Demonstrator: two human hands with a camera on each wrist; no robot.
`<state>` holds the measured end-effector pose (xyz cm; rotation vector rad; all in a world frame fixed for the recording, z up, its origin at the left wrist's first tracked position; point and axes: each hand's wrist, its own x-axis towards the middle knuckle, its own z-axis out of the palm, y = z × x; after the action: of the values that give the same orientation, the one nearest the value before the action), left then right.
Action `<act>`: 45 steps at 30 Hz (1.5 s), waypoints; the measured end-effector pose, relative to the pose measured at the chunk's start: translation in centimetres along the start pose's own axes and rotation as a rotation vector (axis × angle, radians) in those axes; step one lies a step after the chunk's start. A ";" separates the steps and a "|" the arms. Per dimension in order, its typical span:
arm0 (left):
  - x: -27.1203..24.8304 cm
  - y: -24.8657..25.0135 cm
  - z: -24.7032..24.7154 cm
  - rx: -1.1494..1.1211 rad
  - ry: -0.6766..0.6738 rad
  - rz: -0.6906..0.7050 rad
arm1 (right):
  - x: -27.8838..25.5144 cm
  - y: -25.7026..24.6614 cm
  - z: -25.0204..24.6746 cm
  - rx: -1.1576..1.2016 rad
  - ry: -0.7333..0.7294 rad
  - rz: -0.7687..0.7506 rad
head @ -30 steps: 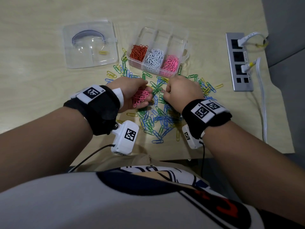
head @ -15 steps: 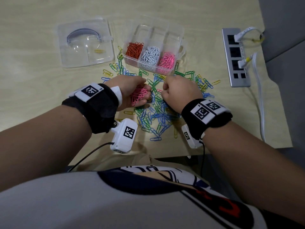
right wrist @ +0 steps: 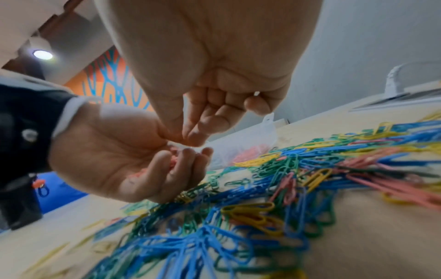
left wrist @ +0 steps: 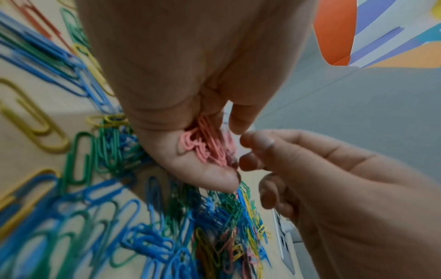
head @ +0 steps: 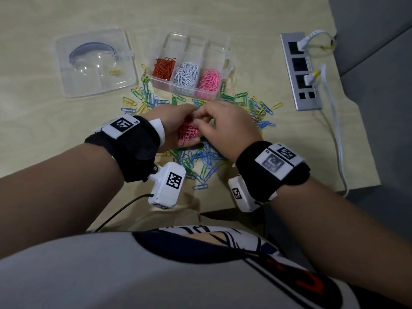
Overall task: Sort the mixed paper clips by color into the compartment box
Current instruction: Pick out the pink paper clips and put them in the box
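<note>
Three views, one shared meeting point

The head view looks down from above; each wrist view sits low and close, looking along its palm, and all share the left hand (head: 176,123) (left wrist: 181,105) (right wrist: 124,162) cupping pink clips (head: 187,132) (left wrist: 210,147).

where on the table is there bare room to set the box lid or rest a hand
Bare tabletop lies left of the clear lid and below it, beside the left hand. Another bare strip runs between the compartment box and the power strip. The loose clip pile crowds the space under both hands.
</note>
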<state>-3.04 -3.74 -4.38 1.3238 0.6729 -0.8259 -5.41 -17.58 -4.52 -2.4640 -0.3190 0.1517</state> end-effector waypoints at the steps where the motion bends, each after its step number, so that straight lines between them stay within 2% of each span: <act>1: 0.1 0.0 0.3 0.010 -0.020 -0.013 | -0.2 0.3 -0.2 0.022 0.018 0.027; 4: 0.3 0.0 0.8 0.061 -0.059 -0.047 | -0.2 3.1 -2.0 -0.019 0.132 0.222; 6: 0.4 0.0 0.9 0.068 -0.065 -0.053 | -0.3 5.6 -3.6 -0.126 0.158 0.398; 8: 0.4 0.1 1.2 0.068 -0.064 -0.054 | -0.5 7.4 -4.8 -0.198 0.146 0.498; 13: 0.1 0.0 2.2 0.115 -0.064 -0.039 | -0.9 8.1 -4.4 -0.235 -0.025 0.407; 17: 0.0 -0.1 2.6 0.132 -0.071 -0.025 | -0.9 8.1 -3.8 -0.297 0.038 0.379; 22: 0.0 -0.2 2.2 0.126 -0.063 -0.021 | -1.1 8.0 -4.7 -0.212 0.128 0.408; 27: -0.1 -0.2 2.2 0.134 -0.060 -0.017 | -0.9 7.8 -5.3 -0.342 0.050 0.458; 34: -0.3 -0.4 2.1 0.151 -0.072 -0.014 | -0.1 7.0 -3.7 -0.355 -0.049 0.444; 37: -0.3 -0.4 1.8 0.142 -0.072 -0.013 | -0.2 7.0 -3.7 -0.313 -0.017 0.437; 41: -0.2 -0.3 1.5 0.134 -0.075 -0.015 | -0.6 7.1 -3.9 -0.165 0.117 0.437; 45: -0.1 -0.2 1.6 0.137 -0.079 -0.005 | -0.8 6.8 -3.9 -0.080 0.186 0.451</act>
<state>-3.30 -5.32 -4.15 1.4050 0.5654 -0.9367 -4.13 -25.28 -5.63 -2.5697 0.3203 0.0985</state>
